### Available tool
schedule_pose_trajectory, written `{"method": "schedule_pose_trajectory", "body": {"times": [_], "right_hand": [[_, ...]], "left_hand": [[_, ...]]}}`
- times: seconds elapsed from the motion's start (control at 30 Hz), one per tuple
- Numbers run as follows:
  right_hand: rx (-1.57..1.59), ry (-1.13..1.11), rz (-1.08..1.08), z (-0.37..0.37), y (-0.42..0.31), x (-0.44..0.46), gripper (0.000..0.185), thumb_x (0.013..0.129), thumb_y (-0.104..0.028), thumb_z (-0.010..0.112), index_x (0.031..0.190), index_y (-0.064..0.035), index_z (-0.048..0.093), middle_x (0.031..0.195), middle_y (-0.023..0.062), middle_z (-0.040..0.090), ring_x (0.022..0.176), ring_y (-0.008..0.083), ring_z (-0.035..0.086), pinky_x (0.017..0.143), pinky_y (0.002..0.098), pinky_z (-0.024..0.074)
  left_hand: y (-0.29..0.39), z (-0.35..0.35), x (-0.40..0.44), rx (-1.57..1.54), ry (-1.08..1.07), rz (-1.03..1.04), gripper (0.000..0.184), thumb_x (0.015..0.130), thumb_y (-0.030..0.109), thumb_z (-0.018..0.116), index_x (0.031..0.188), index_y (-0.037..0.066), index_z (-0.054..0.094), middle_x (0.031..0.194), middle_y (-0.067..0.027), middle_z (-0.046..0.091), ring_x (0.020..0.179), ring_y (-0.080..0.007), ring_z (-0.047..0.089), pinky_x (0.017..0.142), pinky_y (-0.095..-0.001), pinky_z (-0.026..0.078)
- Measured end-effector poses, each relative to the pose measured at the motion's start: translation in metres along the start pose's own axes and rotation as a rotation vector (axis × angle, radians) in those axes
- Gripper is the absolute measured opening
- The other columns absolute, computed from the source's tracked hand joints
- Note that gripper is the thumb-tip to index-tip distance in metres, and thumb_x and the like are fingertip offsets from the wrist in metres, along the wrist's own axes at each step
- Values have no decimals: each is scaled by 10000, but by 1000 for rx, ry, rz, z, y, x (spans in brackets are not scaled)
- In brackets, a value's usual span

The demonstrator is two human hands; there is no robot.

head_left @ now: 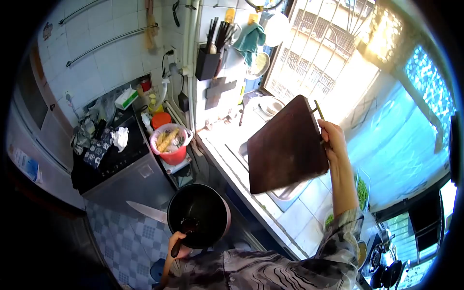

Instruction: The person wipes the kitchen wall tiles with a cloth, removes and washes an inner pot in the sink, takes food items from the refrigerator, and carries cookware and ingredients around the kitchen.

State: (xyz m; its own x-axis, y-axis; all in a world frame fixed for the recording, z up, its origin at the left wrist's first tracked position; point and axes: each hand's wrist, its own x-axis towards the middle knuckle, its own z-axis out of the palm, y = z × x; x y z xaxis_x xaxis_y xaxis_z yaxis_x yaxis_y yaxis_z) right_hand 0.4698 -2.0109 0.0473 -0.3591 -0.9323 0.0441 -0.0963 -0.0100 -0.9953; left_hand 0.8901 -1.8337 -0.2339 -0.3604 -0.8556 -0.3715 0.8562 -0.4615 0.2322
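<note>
A dark wooden cutting board is held up, tilted, over the counter and sink. My right hand grips it by the metal handle at its right edge. Low on the left, my left hand is closed around the dark handle of a deep pot, whose inside is dark. A knife blade sticks out to the left from behind the pot; its handle is hidden, so I cannot tell what holds it. Part of the sink shows beneath the board.
The tiled counter runs diagonally below the window. A red bin with food scraps stands left of it, beside a cabinet topped with bags and tissues. Bowls sit behind the board. Green vegetables and a stove are at right.
</note>
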Motion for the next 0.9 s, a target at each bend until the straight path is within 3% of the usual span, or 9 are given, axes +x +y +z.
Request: {"method": "schedule_pose_trajectory", "body": {"times": [0.07,0.17,0.4,0.43,0.53,0.6,0.7,0.9], "right_hand": [[56,130,-128,24,10,49,258,787,-178,651,576,-77,543,491,-23,414,439,76,333,442,242,234],[138,254,-265,77,16,115,275,780,-185,664,563,-74,538,495,-16,428,430,86,347,431,254,237],[241,488,-443,172,60,252,357,796,-164,649,507,-41,478,450,19,454,406,99,415,418,251,314],[224,503,-428,183,62,261,359,806,-178,652,527,-41,473,460,17,458,418,95,422,423,257,326],[266,543,-436,209,83,296,359,823,-189,645,546,-44,469,474,11,463,425,91,426,428,261,331],[262,561,-426,221,100,314,355,836,-184,661,560,-88,458,489,-24,444,422,56,385,414,218,288],[161,589,-430,236,116,321,312,837,-201,646,617,-3,547,517,-16,455,487,67,392,458,260,312],[125,653,-410,272,154,319,276,840,-197,650,658,-1,581,518,-26,464,484,54,395,457,255,310]], "left_hand": [[24,18,15,54,58,-41,498,691,129,507,1152,-57,543,1118,-183,606,1024,-309,582,969,-391,428],[48,-10,52,37,114,-72,520,671,117,509,1157,-66,536,1120,-184,603,1012,-318,584,956,-396,441],[91,46,103,36,168,-21,560,654,118,511,1174,-89,505,1103,-208,599,1000,-327,587,938,-407,456],[96,39,112,-12,114,-27,568,654,120,513,1178,-99,492,1090,-211,603,991,-330,591,930,-402,458],[110,13,129,84,241,2,529,678,130,496,1155,-97,506,1069,-199,613,982,-309,597,923,-386,461],[118,11,136,93,262,22,504,696,147,490,1140,-90,519,1057,-187,616,960,-289,601,902,-371,464],[128,15,142,58,286,43,477,713,166,486,1118,-81,534,1039,-171,619,925,-264,602,870,-352,466],[160,1,150,346,305,89,444,730,181,487,1089,-71,552,1014,-153,621,892,-233,597,840,-325,460]]}}
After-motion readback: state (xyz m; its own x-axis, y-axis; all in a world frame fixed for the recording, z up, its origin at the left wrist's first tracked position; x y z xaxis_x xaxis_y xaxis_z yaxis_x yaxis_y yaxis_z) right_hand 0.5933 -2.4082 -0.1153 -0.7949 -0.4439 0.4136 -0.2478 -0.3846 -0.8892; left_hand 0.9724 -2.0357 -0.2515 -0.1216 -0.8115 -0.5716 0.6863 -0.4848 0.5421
